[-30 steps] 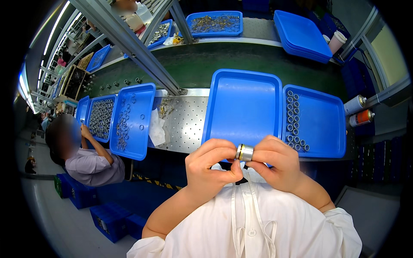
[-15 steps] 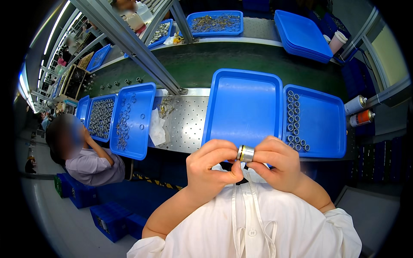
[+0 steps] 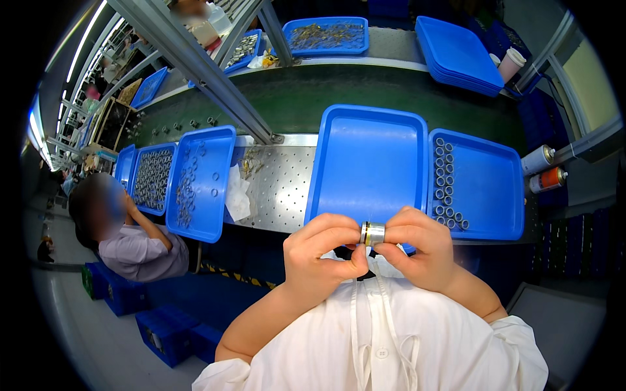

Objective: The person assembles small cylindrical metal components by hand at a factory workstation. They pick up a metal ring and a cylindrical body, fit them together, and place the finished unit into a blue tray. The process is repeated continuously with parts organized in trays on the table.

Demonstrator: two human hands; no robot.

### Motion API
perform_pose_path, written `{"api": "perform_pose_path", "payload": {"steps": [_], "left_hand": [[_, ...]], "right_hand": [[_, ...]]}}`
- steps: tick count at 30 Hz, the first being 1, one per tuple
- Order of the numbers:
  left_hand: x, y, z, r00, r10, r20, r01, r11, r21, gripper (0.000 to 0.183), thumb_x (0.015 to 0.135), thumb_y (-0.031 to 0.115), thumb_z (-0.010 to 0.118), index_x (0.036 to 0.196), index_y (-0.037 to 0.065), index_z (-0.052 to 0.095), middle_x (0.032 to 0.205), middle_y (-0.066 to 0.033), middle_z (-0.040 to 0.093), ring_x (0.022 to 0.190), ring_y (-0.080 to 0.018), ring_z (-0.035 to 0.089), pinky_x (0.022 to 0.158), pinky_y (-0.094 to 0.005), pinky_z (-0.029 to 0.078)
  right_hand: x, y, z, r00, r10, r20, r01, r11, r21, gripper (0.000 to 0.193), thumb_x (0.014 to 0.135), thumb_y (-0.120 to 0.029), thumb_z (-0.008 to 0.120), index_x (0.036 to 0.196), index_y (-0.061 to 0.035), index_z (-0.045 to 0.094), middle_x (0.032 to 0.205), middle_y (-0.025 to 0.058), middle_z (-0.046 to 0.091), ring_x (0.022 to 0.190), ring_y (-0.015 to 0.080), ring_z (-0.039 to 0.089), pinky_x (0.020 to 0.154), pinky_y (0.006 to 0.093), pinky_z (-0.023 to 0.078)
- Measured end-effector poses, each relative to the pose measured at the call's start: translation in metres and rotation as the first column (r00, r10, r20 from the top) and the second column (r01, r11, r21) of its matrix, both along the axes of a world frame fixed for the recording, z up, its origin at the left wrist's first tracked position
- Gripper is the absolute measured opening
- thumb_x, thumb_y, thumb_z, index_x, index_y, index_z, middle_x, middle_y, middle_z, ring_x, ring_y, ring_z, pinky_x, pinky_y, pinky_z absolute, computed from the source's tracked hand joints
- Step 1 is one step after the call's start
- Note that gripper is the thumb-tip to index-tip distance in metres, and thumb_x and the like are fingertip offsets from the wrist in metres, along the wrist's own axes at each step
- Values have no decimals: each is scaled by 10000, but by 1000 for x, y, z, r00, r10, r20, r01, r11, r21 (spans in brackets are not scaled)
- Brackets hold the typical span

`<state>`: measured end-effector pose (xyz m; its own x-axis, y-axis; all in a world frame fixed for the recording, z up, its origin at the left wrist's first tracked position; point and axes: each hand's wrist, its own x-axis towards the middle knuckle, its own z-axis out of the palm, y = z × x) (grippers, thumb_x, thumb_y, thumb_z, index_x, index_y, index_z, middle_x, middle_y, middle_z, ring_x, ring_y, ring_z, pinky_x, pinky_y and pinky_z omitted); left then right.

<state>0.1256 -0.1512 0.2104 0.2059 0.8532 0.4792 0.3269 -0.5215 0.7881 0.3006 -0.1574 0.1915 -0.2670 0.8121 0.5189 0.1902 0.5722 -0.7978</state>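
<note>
- Metal, smooth and shiny, makes up the short cylinder (image 3: pixel 373 233), which has thin dark and gold-coloured bands around its left part; it lies sideways between the two hands, just beyond the white shirt front and near the close edge of the middle tray.
- Left hand (image 3: pixel 319 251): fingers curled, the fingertips gripping the cylinder's left end, thumb bent just below them.
- Right hand (image 3: pixel 420 246): thumb and bent fingers pinching the cylinder's right end.
- Soft white cloth forms the shirt (image 3: pixel 450 332), with a round button and thin dangling ties.
- Blue plastic, glossy and flat-floored, forms the middle tray (image 3: pixel 370 156), with rounded corners and a raised rim.
- Right tray (image 3: pixel 495 189): same blue plastic, bearing short, thick-walled metal rings (image 3: pixel 448 190) lined up along its left side.
- Steel tabletop (image 3: pixel 283 189), dotted with small round holes; on it lie a crumpled white sheet (image 3: pixel 239 195), paper or cloth, and a loose heap of small metal bits (image 3: pixel 250 163).
- Left tray (image 3: pixel 212 218): thin, slender rings scattered mostly down its left half.
- Dull green belt (image 3: pixel 313 91), long and flat, running behind the trays.
- Grey metal post (image 3: pixel 215 91), straight-edged and grooved, slanting across the belt.
- Two spray cans (image 3: pixel 548 179), rounded, one white, one orange, beside the right tray.
</note>
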Motion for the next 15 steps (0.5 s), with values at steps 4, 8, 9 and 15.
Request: {"api": "perform_pose_path", "payload": {"steps": [4, 8, 9, 15], "left_hand": [[-1, -2, -5, 986, 0, 164, 48, 957, -287, 170, 551, -49, 669, 710, -13, 619, 752, -80, 602, 686, -146, 593, 567, -247, 475], [-2, -2, 0, 992, -20, 121, 51, 964, -259, 159, 566, -63, 661, 712, -16, 618, 765, -79, 606, 658, -140, 592, 570, -232, 487], [-2, -1, 0, 997, -24, 68, 35, 985, -168, 158, 568, -66, 663, 709, -10, 617, 758, -73, 607, 621, -131, 593, 547, -225, 487], [0, 0, -4, 997, 8, 73, -2, 996, -92, 156, 561, -60, 663, 695, 4, 618, 745, -59, 609, 571, -120, 588, 519, -218, 484]], "right_hand": [[2, 4, 6, 989, -33, 142, 2, 978, 209, 256, 615, 1, 747, 837, -26, 620, 789, 69, 575, 622, 209, 524, 527, 290, 420], [1, 3, 4, 986, -59, 153, 22, 972, 234, 253, 605, -15, 757, 817, -53, 623, 778, 52, 571, 626, 203, 518, 538, 289, 405], [1, 2, 3, 989, -59, 134, 28, 975, 220, 255, 603, -14, 758, 815, -53, 623, 780, 52, 571, 626, 203, 519, 539, 290, 405], [-2, -1, -1, 996, -68, 52, 63, 995, 81, 272, 598, 10, 756, 832, -57, 636, 789, 53, 579, 627, 194, 532, 547, 277, 411]]}}
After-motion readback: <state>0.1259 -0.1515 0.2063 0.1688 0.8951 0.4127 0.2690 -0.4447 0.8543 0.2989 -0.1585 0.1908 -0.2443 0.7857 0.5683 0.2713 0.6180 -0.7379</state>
